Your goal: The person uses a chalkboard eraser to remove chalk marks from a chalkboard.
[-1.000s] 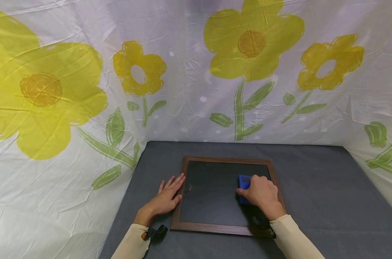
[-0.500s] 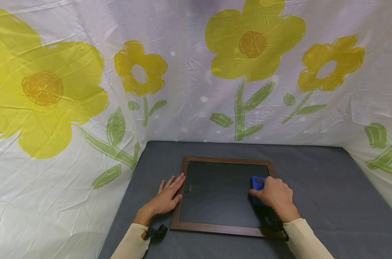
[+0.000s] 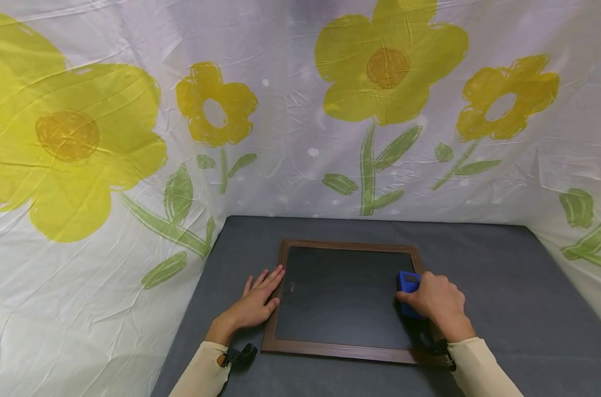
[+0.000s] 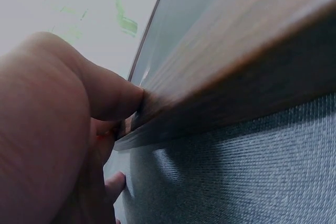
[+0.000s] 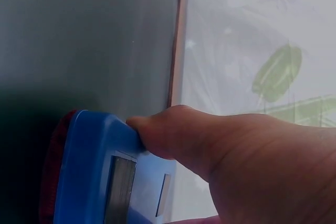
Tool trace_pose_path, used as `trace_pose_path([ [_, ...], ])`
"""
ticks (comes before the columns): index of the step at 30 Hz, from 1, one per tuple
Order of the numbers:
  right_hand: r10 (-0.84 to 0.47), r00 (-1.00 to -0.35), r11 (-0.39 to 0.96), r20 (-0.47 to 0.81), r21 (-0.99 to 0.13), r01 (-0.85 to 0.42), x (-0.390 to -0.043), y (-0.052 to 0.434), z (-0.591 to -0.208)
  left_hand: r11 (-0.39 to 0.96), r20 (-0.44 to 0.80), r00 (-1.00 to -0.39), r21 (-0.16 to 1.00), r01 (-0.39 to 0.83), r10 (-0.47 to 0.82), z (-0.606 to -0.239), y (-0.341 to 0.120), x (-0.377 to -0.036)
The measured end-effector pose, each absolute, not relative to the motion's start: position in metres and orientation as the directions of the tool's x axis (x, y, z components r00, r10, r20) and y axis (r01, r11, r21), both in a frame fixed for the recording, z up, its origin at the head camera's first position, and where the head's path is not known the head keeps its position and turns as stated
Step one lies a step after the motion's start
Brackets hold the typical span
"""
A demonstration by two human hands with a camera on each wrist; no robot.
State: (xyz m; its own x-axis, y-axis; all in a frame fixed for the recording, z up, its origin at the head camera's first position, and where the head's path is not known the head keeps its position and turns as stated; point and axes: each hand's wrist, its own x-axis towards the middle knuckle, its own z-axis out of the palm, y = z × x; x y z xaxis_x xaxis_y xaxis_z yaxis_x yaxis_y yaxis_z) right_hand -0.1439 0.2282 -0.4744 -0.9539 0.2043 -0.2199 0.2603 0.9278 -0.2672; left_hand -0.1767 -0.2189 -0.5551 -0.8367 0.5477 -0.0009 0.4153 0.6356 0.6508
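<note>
**Eraser held at the right edge of a framed chalkboard**

The fingers (image 5: 173, 135) of the right hand (image 3: 436, 302) were curled round a blue eraser (image 3: 408, 292), the thumb pressed on its near top edge in the right wrist view. A red pad showed under the blue body there, lying against the dark board face. The eraser sat on the right side of the chalkboard (image 3: 342, 300), just beside the right rail of its brown wooden frame (image 3: 340, 349), roughly midway along that rail.

The left hand (image 3: 258, 300) lay flat with its fingers (image 3: 271, 278) straight and a little spread, holding nothing. Its fingertips touched the left rail of the frame; in the left wrist view the thumb (image 4: 113, 95) pressed against the outer edge of the wood, and the palm rested on the surface (image 3: 479, 309).

The chalkboard lay flat on the grey, felt-like surface, set square to the person and near its front edge. Both forearms wore cream sleeves (image 3: 201, 375), and a small black strap fitting (image 3: 238, 355) showed at the left wrist. A white sheet printed with large yellow flowers and green stems (image 3: 300, 110) rose behind the surface and along both of its sides.
</note>
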Motion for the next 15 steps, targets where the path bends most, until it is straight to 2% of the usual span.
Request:
trace_pose_path([
  [6,0.201,-0.958,0.931,-0.206,-0.263,0.252,-0.145,0.229,-0.476,0.591,0.049,-0.832,0.68,0.433,0.553,-0.562,-0.22,-0.178],
  [15,0.204,-0.957,0.932,-0.208,-0.257,0.255,-0.146,0.227,-0.477,0.676,-0.055,-0.836,0.619,0.4,0.546,-0.55,-0.217,-0.177],
])
